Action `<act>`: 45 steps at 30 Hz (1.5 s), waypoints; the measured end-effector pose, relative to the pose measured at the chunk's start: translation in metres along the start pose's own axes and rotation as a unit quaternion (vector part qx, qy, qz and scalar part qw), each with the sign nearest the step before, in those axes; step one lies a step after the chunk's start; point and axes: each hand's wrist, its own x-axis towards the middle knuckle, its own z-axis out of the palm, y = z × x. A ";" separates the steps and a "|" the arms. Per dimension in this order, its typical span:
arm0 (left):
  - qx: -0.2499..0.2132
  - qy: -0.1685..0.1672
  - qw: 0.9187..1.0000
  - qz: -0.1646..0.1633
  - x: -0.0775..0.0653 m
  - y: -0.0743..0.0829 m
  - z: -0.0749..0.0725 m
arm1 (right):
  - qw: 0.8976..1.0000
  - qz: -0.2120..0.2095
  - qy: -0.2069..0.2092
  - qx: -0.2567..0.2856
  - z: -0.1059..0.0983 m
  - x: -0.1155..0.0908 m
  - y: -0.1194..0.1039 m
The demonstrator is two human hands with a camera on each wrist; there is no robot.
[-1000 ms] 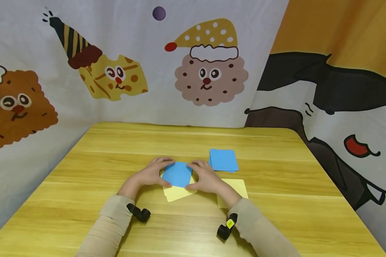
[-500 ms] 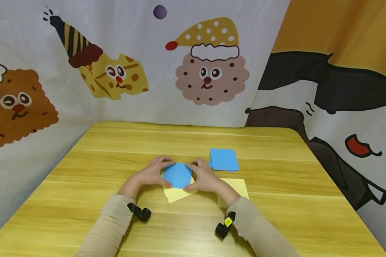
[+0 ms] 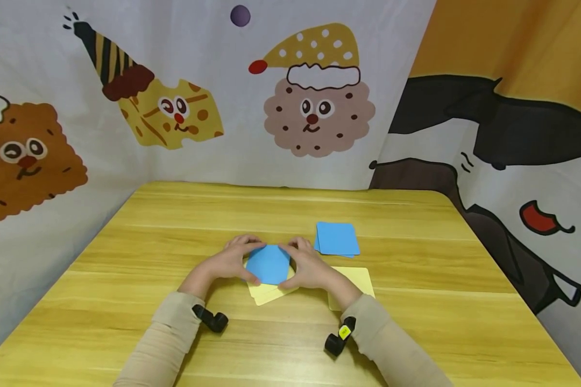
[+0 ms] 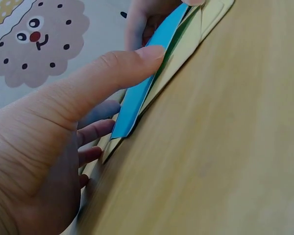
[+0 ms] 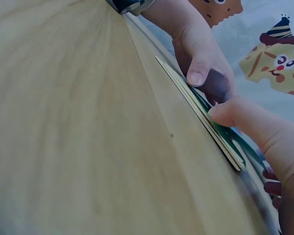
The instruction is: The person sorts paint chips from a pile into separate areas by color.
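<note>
Fingers of the left hand [image 3: 225, 263] and right hand [image 3: 310, 267], partly spread, pinch a blue card [image 3: 268, 264] by opposite edges over yellow cards [image 3: 267, 294]; table [image 3: 92, 317] stretches wide leftward, blue stack [image 3: 338, 238] just rightward.

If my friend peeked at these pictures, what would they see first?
Probably the bright blue card mid-table, held at its edges by the left hand and right hand over some yellow cards. Next might come the cartoon cheese in a striped hat and the pinkish cookie in a spotty hat, both on the white backdrop behind.
</note>
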 end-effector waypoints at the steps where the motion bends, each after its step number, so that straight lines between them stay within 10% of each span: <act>1: -0.002 0.000 1.000 0.001 0.000 0.000 0.000 | 1.000 -0.001 0.002 0.004 0.000 0.000 0.001; 20: 0.043 0.066 0.996 0.037 0.023 0.030 0.007 | 0.998 -0.025 0.020 0.053 -0.030 -0.011 0.029; 45: 0.037 0.059 0.997 0.026 0.102 0.079 0.037 | 0.999 0.007 0.043 0.031 -0.078 -0.052 0.091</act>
